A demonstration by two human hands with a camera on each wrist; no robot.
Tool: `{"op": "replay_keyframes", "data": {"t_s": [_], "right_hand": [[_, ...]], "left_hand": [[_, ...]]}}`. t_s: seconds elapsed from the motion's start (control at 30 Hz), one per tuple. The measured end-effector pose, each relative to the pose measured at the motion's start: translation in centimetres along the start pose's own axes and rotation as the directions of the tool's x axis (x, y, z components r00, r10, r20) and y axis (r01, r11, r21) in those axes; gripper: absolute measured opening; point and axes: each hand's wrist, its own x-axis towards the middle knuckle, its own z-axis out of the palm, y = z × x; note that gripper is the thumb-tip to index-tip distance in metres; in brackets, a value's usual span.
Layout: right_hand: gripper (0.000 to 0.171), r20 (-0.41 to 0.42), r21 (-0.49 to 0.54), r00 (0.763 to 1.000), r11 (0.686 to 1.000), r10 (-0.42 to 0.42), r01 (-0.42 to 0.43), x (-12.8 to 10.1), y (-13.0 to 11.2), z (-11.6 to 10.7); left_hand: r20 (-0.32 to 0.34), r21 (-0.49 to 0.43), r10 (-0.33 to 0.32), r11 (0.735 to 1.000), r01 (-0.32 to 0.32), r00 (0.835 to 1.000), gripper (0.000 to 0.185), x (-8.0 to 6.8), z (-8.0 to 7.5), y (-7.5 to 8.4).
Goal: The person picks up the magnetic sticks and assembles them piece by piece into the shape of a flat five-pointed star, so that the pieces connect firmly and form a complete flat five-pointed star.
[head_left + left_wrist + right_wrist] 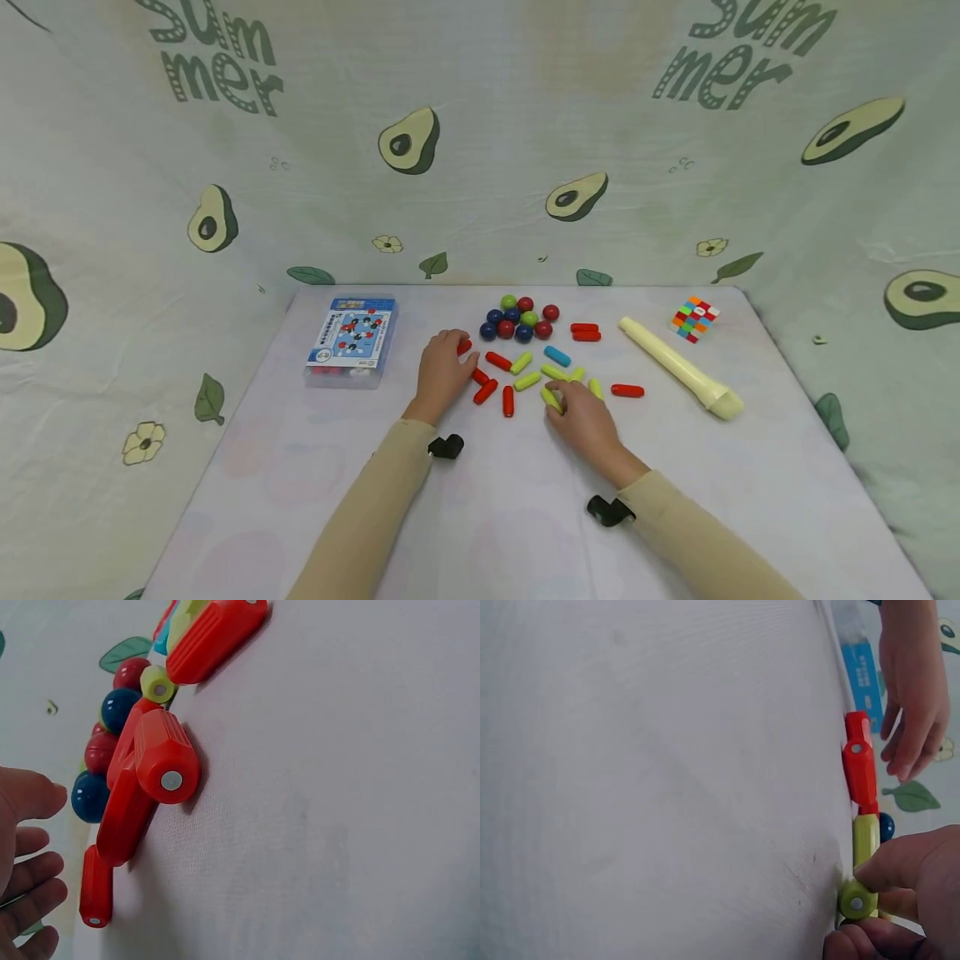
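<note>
A: Where is the right hand (588, 425) now?

B: On the surface (525, 517), its grip pinching a yellow-green rod (552, 398) between thumb and fingertips. The rod lies at the near edge of the scattered rods, just in front of the cluster of balls (519, 318).

A: And the left hand (444, 373)?

B: Its grip is released. The fingers lie relaxed among the red rods (486, 391), holding nothing that I can see.

A: How would that rod handle?

B: It looks like hard, stiff plastic, light, with a ribbed side and a small metal disc in each end, probably a magnet. I judge that the ribs give a sure hold across the middle. Being round, it could roll, and it may snap onto a neighbour if brought near.

A: Anything else around?

B: A clear box with a blue card (351, 340) to the left, a cream recorder (678, 365) and a small colourful cube (694, 318) to the right.
</note>
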Motion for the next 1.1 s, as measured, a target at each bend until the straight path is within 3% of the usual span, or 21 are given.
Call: {"op": "replay_keyframes", "data": {"t_s": [0.23, 0.47, 0.87, 1.1], "right_hand": [[0.037, 0.060, 0.026, 0.998, 0.999, -0.034, 0.032, -0.8, 0.0, -0.4], [0.035, 0.062, 0.044, 0.995, 0.996, -0.076, 0.073, -1.3, 0.1, -0.6], [0.035, 0.063, 0.060, 0.995, 0.996, -0.073, 0.069, -1.3, 0.3, -0.5], [0.035, 0.063, 0.057, 0.996, 0.996, -0.071, 0.067, -1.3, 0.3, -0.6]], "left_hand": [[0.005, 0.079, 0.003, 0.997, -0.003, 1.000, 0.043, 1.5, 0.6, 0.4], [0.031, 0.137, 0.035, 0.990, -0.039, 0.999, 0.050, 3.1, 1.7, 0.3], [0.063, 0.035, -0.057, 0.998, 0.055, 0.996, 0.049, 4.4, 1.7, 1.9], [0.066, 0.012, -0.067, 0.998, 0.066, 0.996, 0.043, 4.6, 2.0, 2.2]]}}
